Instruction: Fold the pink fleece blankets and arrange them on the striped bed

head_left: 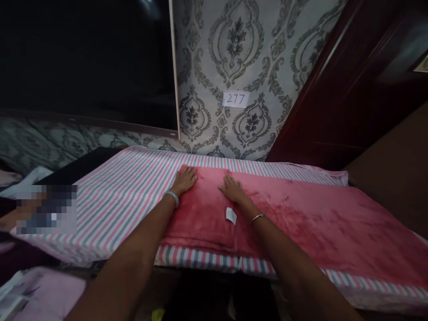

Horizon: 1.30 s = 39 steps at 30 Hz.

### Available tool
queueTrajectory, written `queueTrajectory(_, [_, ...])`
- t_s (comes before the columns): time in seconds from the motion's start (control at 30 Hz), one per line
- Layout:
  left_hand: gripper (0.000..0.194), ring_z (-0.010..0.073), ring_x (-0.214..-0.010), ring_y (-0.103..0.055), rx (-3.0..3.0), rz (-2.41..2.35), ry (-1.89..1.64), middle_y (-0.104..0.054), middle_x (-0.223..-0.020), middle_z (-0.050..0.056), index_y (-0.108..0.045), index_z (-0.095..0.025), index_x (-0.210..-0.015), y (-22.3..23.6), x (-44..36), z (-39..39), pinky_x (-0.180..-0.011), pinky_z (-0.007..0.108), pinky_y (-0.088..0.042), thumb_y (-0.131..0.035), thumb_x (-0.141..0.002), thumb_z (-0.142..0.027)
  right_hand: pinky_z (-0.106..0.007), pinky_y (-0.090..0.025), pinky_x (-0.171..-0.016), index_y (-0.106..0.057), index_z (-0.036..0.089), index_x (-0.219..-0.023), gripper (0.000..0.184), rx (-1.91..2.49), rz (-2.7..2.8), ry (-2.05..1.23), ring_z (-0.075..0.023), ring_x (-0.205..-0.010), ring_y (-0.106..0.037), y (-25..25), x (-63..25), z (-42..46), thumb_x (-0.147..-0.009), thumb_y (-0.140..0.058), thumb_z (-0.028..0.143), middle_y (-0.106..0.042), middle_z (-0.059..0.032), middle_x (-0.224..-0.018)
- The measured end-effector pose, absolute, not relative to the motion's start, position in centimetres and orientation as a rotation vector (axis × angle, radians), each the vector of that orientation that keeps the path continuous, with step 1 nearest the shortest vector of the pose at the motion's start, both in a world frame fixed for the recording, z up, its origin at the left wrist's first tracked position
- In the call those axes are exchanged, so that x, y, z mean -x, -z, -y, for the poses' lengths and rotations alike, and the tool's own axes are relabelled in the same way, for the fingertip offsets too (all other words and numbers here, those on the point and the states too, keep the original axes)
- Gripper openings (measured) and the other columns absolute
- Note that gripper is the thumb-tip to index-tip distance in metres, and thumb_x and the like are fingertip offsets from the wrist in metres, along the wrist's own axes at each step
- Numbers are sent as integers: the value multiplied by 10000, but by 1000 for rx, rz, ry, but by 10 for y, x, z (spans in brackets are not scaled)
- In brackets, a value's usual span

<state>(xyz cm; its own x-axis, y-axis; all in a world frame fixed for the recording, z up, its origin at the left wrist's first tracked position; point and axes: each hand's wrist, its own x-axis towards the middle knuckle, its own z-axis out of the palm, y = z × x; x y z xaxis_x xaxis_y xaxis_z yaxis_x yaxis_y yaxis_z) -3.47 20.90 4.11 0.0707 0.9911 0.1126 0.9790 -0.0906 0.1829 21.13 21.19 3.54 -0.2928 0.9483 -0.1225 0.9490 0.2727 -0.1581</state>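
A red plush blanket (pixel 314 214) stretches across a striped cloth, with its left end folded over into a thicker panel (pixel 203 214). My left hand (pixel 186 180) lies flat on the far left corner of that panel, fingers spread. Flat near the panel's far right edge rests my right hand (pixel 231 188), its fingers apart too. A small white tag (pixel 231 216) sticks out at the panel's right edge, just below my right hand. Neither hand grips the fabric.
The pink, grey and white striped cloth (pixel 133 196) covers the table. Behind it are a patterned wall with a paper marked 277 (pixel 236 99), a large dark screen (pixel 87 62) at left and a dark red panel (pixel 321 89) at right. Pink fabric (pixel 53 290) lies lower left.
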Motion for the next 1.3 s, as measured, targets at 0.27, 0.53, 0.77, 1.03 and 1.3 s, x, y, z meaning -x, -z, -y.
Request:
queueTrajectory(0.27, [575, 264, -1544, -231, -2294, -2019, -377, -312, -1651, 111, -346, -203, -1566, -45, 42, -122, -1240, 552, -187, -364, -1009, -342, -541, -145, -1225, -255, 92, -1602, 699, -1719, -2788, 291, -306, -1553, -110, -60, -162, -134, -1038, -356, 492, -143, -186, -1677])
queueTrajectory(0.53, [582, 295, -1554, -191, -2342, -2098, -250, -229, -1674, 124, -330, -209, -1578, -8, 37, -65, -1186, 601, -288, -349, -1012, -343, -516, -93, -1249, -281, 127, -1600, 711, -1508, -2945, 254, -256, -1556, -123, -20, -138, -88, -1027, -370, 538, -200, -123, -1671])
queueTrajectory(0.77, [579, 281, -1558, -179, -2336, -2080, -277, -212, -1681, 110, -316, -222, -1582, -8, 36, -70, -1189, 590, -289, -342, -1024, -373, -509, -104, -1250, -277, 73, -1592, 719, -1562, -2786, 225, -261, -1557, -120, -18, -196, -78, -1022, -369, 501, -180, -142, -1671])
queueTrajectory(1.03, [557, 295, -1549, -206, -2301, -2041, -315, -244, -1672, 118, -367, -210, -1559, -21, 35, -63, -1216, 588, -245, -372, -1022, -361, -544, -132, -1232, -332, 103, -1575, 606, -1622, -2700, 269, -266, -1551, -151, -32, -226, -53, -1049, -348, 404, -224, -154, -1662])
queueTrajectory(1.3, [510, 314, -1539, -233, -2456, -2006, -380, -346, -1639, 56, -472, -313, -1505, -19, 11, -18, -1240, 604, -166, -442, -1002, -389, -511, -125, -1242, -410, 253, -1552, 556, -1346, -3001, 204, -258, -1534, -213, -22, -225, -16, -1028, -473, 427, -307, -91, -1646])
